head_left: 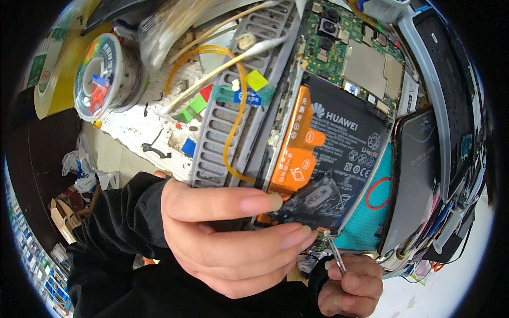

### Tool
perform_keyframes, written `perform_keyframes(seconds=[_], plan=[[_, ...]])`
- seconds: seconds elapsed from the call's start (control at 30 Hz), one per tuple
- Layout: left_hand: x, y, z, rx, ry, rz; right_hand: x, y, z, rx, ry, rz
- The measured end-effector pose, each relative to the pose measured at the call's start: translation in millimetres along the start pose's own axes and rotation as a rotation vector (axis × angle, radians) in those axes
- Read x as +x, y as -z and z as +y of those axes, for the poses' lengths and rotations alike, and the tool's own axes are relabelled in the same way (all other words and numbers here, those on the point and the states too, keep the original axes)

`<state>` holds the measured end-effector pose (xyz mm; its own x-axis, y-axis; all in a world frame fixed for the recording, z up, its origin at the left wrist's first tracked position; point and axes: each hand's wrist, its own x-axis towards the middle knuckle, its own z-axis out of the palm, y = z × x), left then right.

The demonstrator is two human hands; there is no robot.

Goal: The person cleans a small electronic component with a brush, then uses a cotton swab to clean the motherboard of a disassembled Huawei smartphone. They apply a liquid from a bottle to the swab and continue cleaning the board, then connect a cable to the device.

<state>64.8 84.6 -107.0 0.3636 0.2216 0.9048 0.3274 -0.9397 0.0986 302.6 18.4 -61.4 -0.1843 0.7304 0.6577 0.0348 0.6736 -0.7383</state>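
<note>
An opened smartphone point(360, 127) lies tilted, its green circuit board point(318, 47) at the far end and its black battery point(339, 153) with an orange pull tab point(297, 164) exposed. My left hand point(228, 228) closes on the phone's near left corner, thumb over the edge and fingers along the bottom end. Its fingertips partly cover the lower parts. In my right hand point(352, 286), thin metal tweezers point(336, 253) are pinched, with the tip at the phone's bottom edge next to my left fingertips. What the tip touches is too small to make out.
A slotted grey rail point(212, 143) runs left of the phone, with cotton swabs point(228, 69) and a yellow band point(233, 138) across it. Farther left stands a solder wire spool point(106, 77). Right of the phone are a teal mat point(363, 228), a red ring point(378, 193) and a dark panel point(411, 175).
</note>
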Motion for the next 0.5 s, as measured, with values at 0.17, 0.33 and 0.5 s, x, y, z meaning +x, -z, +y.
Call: perform_keyframes(seconds=[0.17, 0.33, 0.5], plan=[[0.2, 1.6, -1.0, 0.006, -0.011, -0.011, -0.1, 2.5, -3.8, -0.016, 0.02, -0.097], [0.4, 1.5, 2.0, 0.014, 0.01, -0.024, -3.7, 5.7, -8.4, -0.054, -0.053, -0.074], [0.1, 1.9, 3.5, 0.028, 0.023, -0.025, -9.0, 5.5, -8.6, -0.046, -0.05, -0.016]])
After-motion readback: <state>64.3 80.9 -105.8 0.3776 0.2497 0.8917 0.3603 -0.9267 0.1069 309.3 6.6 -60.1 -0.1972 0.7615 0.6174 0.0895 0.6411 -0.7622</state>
